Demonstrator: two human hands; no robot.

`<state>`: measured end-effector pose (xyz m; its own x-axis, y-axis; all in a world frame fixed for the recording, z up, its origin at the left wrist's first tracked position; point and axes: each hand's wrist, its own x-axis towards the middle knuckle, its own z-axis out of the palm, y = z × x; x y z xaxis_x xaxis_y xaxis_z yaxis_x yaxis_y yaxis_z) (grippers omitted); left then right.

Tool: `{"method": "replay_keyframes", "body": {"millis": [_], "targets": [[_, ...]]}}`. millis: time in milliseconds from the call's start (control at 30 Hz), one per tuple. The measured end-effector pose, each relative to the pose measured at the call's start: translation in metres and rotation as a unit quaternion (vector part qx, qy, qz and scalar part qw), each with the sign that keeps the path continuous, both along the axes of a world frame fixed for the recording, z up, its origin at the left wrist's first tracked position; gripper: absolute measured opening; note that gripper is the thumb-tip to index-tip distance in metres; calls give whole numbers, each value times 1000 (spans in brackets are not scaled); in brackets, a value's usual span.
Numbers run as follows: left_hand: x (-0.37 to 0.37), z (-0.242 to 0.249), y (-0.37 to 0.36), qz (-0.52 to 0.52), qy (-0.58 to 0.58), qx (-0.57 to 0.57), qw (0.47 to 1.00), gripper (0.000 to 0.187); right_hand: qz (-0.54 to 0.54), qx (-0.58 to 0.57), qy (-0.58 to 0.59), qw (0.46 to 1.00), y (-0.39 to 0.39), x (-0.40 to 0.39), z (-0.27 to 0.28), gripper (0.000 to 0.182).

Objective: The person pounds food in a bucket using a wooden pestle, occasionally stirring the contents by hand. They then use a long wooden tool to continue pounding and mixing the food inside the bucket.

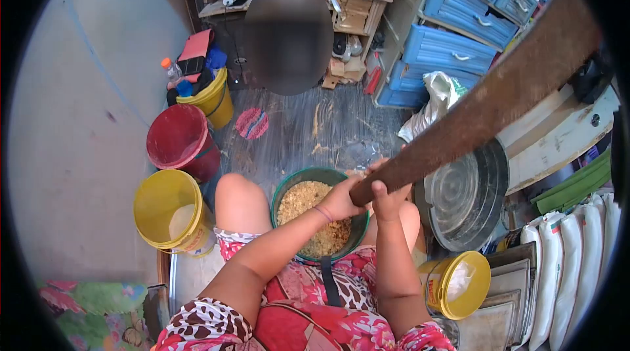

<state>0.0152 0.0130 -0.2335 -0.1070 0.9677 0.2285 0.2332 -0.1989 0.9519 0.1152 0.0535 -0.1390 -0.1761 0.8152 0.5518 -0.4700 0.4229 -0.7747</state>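
Note:
A long brown wooden plank (pixel 472 111) slants from the upper right down to my two hands, close to the camera. My left hand (pixel 338 201) is closed at its lower end, with the fingers partly hidden behind the wood. My right hand (pixel 390 201) grips the plank just beside it, thumb raised along the near edge and the other fingers behind. Below my hands, between my knees, stands a round green tub (pixel 281 192). It holds a crumbly yellowish, grain-like material (pixel 305 200), darker and moister-looking toward the near side.
At left stand a yellow bucket (pixel 149 210), a red bucket (pixel 172 131) and another filled yellow bucket (pixel 223 105). A large dark basin (pixel 459 200) and a yellow pail (pixel 484 285) are at right, near white sacks (pixel 548 272). Blue drawers (pixel 449 52) stand behind.

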Motion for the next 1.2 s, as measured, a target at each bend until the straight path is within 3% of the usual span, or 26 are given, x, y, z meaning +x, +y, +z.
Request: {"method": "replay_keyframes", "body": {"millis": [67, 133, 167, 200, 267, 300, 333, 367, 400, 467, 500, 533, 567, 600, 633, 667, 733, 800, 833, 900, 967, 1000, 1033, 1067, 1100, 1200], "targets": [[1, 35, -6, -5, 36, 37, 999, 65, 7, 25, -4, 1000, -3, 6, 35, 73], [4, 115, -15, -18, 115, 67, 991, 64, -23, 64, -6, 998, -12, 16, 95, 68], [9, 150, -15, -23, 106, 131, 985, 64, -35, 108, -2, 994, -10, 21, 135, 70], [13, 186, -14, -29, 94, 193, 976, 64, -130, 164, -44, 977, -12, 25, 181, 84], [20, 269, -16, -38, 107, 225, 968, 76, -168, 243, -34, 955, -5, 36, 267, 54], [23, 298, -15, 13, 135, 287, 948, 76, 33, 224, -96, 969, -5, 49, 303, 48], [27, 321, -12, 51, 132, 345, 928, 76, -73, 344, -100, 931, 19, 56, 333, 46], [24, 346, -12, 17, 115, 300, 947, 77, -175, 457, -102, 866, 37, 60, 349, 44], [21, 350, -3, 8, 119, 309, 944, 77, -176, 456, -105, 866, 21, 51, 343, 44], [20, 343, 2, 22, 129, 308, 942, 76, -146, 301, -21, 942, -21, 20, 329, 48], [20, 318, 4, 43, 135, 298, 944, 75, -71, 200, -68, 975, 25, 37, 327, 41], [18, 277, 10, 34, 111, 305, 945, 74, -88, 150, -38, 984, 4, 22, 290, 36], [15, 227, 12, 34, 105, 295, 949, 78, 3, 252, -118, 961, -10, 27, 254, 31], [7, 165, 11, -32, 41, 138, 989, 78, -141, 104, -38, 984, 35, 11, 142, 26], [3, 78, 13, -20, -15, 99, 995, 74, -65, 15, -110, 992, 51, 5, 37, 66], [-7, 18, 1, -59, -120, -35, 990, 69, -141, 37, -138, 980, 23, -11, -47, 63], [-16, -41, 7, -25, -51, -67, 996, 69, -56, -76, -125, 988, 4, -13, -71, 56], [-20, -34, 1, -48, -37, -111, 992, 68, 20, -154, -139, 978, 4, -3, -85, 57], [-22, -27, -1, -71, -21, -152, 986, 66, -9, -115, -148, 982, 4, -1, -88, 58], [-11, -20, -13, -39, -21, -108, 993, 65, -39, -68, -157, 984, -1, 3, -90, 61], [-7, 3, -12, -7, -17, -59, 998, 64, -101, 46, -69, 991, -8, -2, -84, 66], [-1, 20, -12, -7, -13, -20, 1000, 60, -162, 137, -156, 965, 3, 5, -80, 79], [4, 40, -15, -8, -10, 18, 1000, 55, -162, 138, -154, 965, 2, 6, -64, 79], [2, 71, -17, -58, -18, -17, 998, 74, -117, 136, -113, 977, -4, 8, -30, 81], [4, 99, -16, -74, -12, 40, 996, 72, -72, 136, -73, 985, -8, 10, 8, 84], [14, 216, -20, -110, 12, 143, 984, 83, -237, 155, -65, 957, -20, 24, 147, 78]]}}
